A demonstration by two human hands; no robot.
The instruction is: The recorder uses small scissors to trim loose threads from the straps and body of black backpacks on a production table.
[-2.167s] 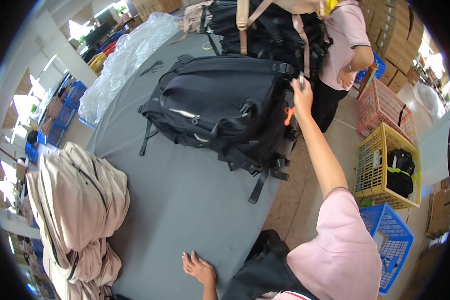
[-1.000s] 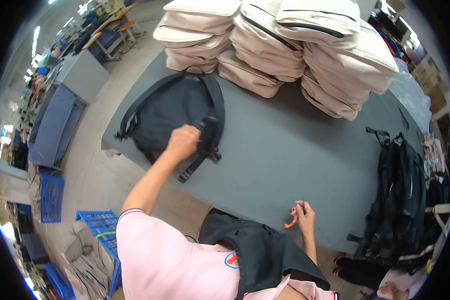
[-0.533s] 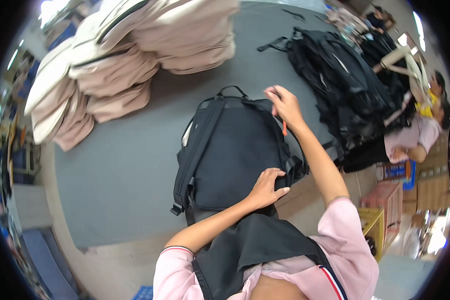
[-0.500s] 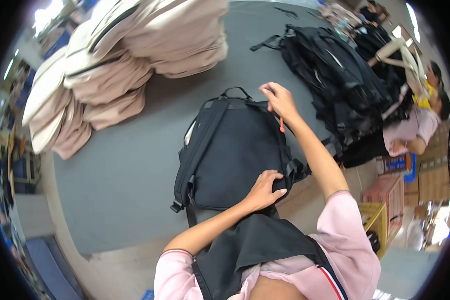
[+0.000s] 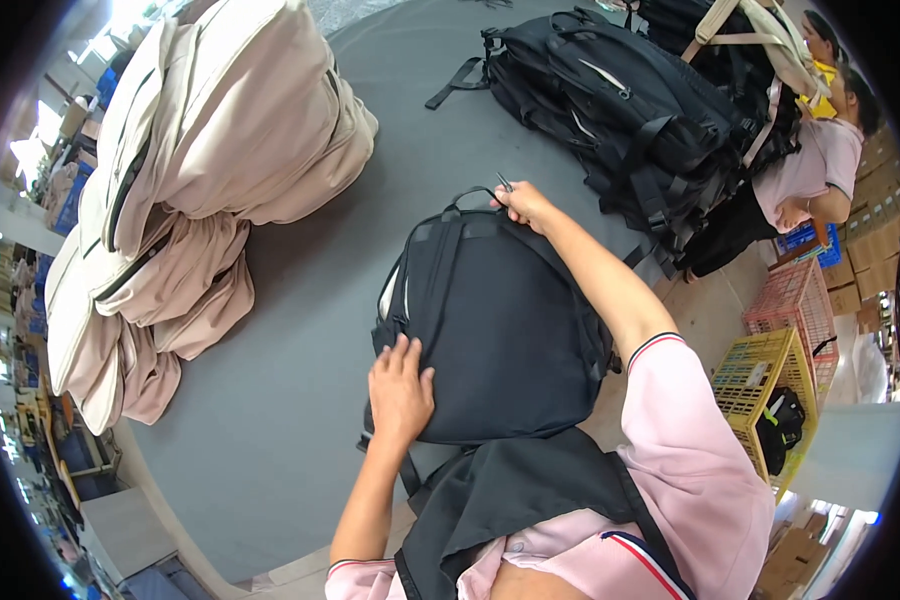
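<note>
A black backpack (image 5: 510, 330) lies on the grey table, its top loop handle (image 5: 470, 195) pointing away from me. Its shoulder strap runs down the left part of the panel, and a pale lining shows at the left side. My left hand (image 5: 400, 392) rests on the bag's lower left edge, fingers stretched out over the strap. At the top right corner, beside the loop handle, my right hand (image 5: 526, 206) is closed around a slim dark tool (image 5: 504, 182) whose tip sticks up past the fingers. The tool's exact kind does not show.
Beige backpacks (image 5: 260, 130) are piled on the table (image 5: 270, 430) at the left. More black backpacks (image 5: 610, 100) lie at the far right, with a person in pink (image 5: 810, 165) beyond. Yellow (image 5: 760, 380) and red crates (image 5: 795, 300) stand on the floor at right.
My left hand has moved from the bag's lower right to its lower left edge. My right hand has lowered to the top corner beside the handle. An orange piece dangling below it is no longer visible.
</note>
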